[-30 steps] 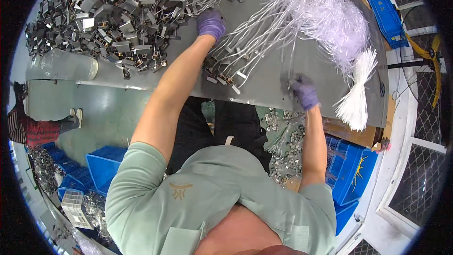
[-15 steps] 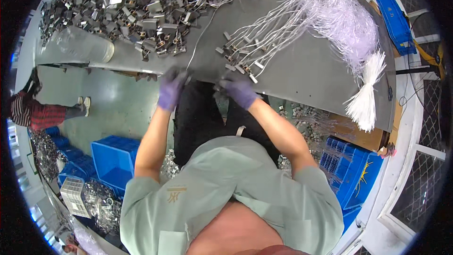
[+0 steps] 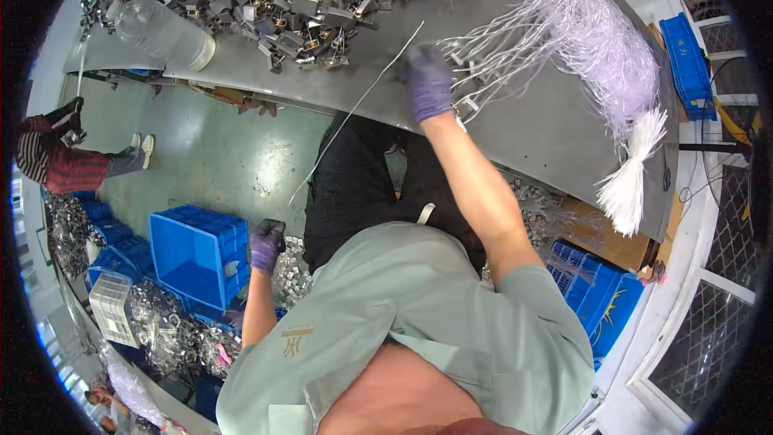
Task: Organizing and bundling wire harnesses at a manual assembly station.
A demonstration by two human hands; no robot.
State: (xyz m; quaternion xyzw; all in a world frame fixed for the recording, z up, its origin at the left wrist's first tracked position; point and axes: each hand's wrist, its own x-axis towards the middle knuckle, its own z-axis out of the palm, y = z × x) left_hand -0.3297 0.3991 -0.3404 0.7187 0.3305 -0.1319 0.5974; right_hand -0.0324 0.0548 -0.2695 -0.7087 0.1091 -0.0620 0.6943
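Observation:
My left hand (image 3: 266,246), in a purple glove with dark fingers, is low beside my hip, closed in a fist; what it holds, if anything, is hidden. A thin white wire (image 3: 354,111) slants from the tabletop down across the edge, its lower end close above that fist. My right hand (image 3: 429,80), gloved alike, is over the table at the near ends of a wire bundle (image 3: 596,52); motion smears its fingers. Small metal connectors (image 3: 467,102) sit on those wire ends. Farther left lies a heap of small grey and black metal-cased parts (image 3: 298,4).
A clear plastic bottle (image 3: 165,35) lies on the grey table (image 3: 555,133) at the left. Below are a blue crate (image 3: 199,256), a tub of metal pieces (image 3: 291,278) and more blue crates (image 3: 592,294). Another person (image 3: 72,153) stands at the far left.
My hands were together at the table edge. The left has swung down and left to my side; the right has moved up to the wire ends. The single wire now hangs across the edge.

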